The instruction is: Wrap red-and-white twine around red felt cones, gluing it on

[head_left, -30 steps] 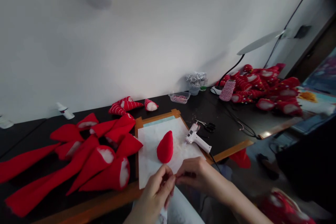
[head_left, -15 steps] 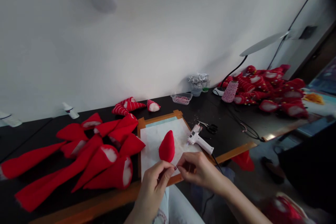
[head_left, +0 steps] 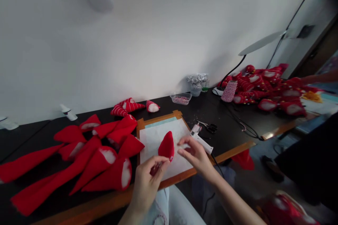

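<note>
My left hand (head_left: 151,174) is closed in a pinch at the paper's front edge, on a thin bit of red-and-white twine mostly hidden by the fingers. A strand of similar twine (head_left: 160,218) hangs over my lap below it. Just beyond the fingertips, a red stuffed fabric cone (head_left: 167,145) lies on the white paper (head_left: 151,137), its point facing away. My right hand (head_left: 194,153) hovers right of the cone, thumb and fingers apart, with nothing visible in it. Next to that hand lies a white glue gun (head_left: 202,141).
Red stuffed cones (head_left: 100,161) crowd the left; patterned ones (head_left: 126,107) lie behind. Scissors (head_left: 208,126), a plastic tray (head_left: 181,99), a twine cone (head_left: 229,91) and a lamp (head_left: 260,44) stand rearward. A red pile (head_left: 266,88) lies right, with another person's arm (head_left: 320,78) reaching there.
My hands, which met at the twine in front of the cone, have parted. The right has moved up and opened; the left has shifted slightly left. Another person's arm has come in at right.
</note>
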Available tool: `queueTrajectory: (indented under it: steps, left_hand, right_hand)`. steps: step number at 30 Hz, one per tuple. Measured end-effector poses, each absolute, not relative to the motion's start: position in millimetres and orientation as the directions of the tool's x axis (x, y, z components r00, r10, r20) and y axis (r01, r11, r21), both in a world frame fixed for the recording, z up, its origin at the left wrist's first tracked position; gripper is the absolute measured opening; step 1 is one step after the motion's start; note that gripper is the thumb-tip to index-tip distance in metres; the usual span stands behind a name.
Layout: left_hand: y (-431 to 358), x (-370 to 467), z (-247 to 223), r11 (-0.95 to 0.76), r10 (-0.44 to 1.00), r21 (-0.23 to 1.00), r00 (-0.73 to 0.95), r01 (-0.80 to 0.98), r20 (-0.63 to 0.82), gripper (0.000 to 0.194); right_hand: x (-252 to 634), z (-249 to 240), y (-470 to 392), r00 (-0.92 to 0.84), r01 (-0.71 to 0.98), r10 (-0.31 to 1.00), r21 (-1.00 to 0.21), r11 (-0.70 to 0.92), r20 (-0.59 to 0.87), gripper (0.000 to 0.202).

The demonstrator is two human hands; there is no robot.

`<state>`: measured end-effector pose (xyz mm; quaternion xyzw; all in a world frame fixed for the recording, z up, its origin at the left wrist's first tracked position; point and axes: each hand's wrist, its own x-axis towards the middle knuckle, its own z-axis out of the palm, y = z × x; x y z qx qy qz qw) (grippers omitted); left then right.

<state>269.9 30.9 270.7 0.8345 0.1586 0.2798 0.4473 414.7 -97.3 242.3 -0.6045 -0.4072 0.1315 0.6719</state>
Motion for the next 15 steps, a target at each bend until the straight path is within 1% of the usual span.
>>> queueTrajectory:
  steps: [1, 2, 3, 4, 7, 9, 15]
  left_hand:
    - [35.5, 275.5, 271.5, -0.53, 0.543, 0.848, 0.767, 0.0, 0.34, 0.023]
    - [40.2, 282.1, 271.9, -0.494, 0.568, 0.869, 0.75, -0.019, 0.339, 0.024]
    - [44.8, 289.3, 272.0, -0.44, 0.587, 0.897, 0.744, -0.038, 0.319, 0.025]
    - [49.0, 296.5, 271.7, -0.375, 0.598, 0.926, 0.749, -0.053, 0.285, 0.027]
    - [57.7, 313.5, 269.8, -0.192, 0.58, 0.978, 0.795, -0.08, 0.179, 0.03]
    - [59.7, 319.0, 268.4, -0.142, 0.567, 0.986, 0.809, -0.088, 0.154, 0.031]
    - [56.3, 324.0, 263.1, -0.045, 0.593, 0.994, 0.799, -0.095, 0.103, 0.03]
  right_hand:
    - [420.7, 237.3, -90.3, 0.656, 0.314, 0.642, -0.917, 0.246, 0.397, 0.038]
    - [425.7, 232.8, -82.5, 0.65, 0.317, 0.648, -0.917, 0.243, 0.397, 0.053]
    - [429.3, 229.0, -74.4, 0.624, 0.317, 0.675, -0.917, 0.242, 0.394, 0.062]
    - [431.5, 226.0, -66.4, 0.594, 0.313, 0.703, -0.917, 0.247, 0.391, 0.063]
    - [430.4, 223.2, -48.6, 0.553, 0.3, 0.727, -0.912, 0.281, 0.406, 0.042]
    - [426.7, 225.1, -44.4, 0.559, 0.309, 0.721, -0.91, 0.277, 0.409, 0.037]
    - [422.1, 227.0, -51.2, 0.579, 0.303, 0.727, -0.925, 0.229, 0.369, 0.035]
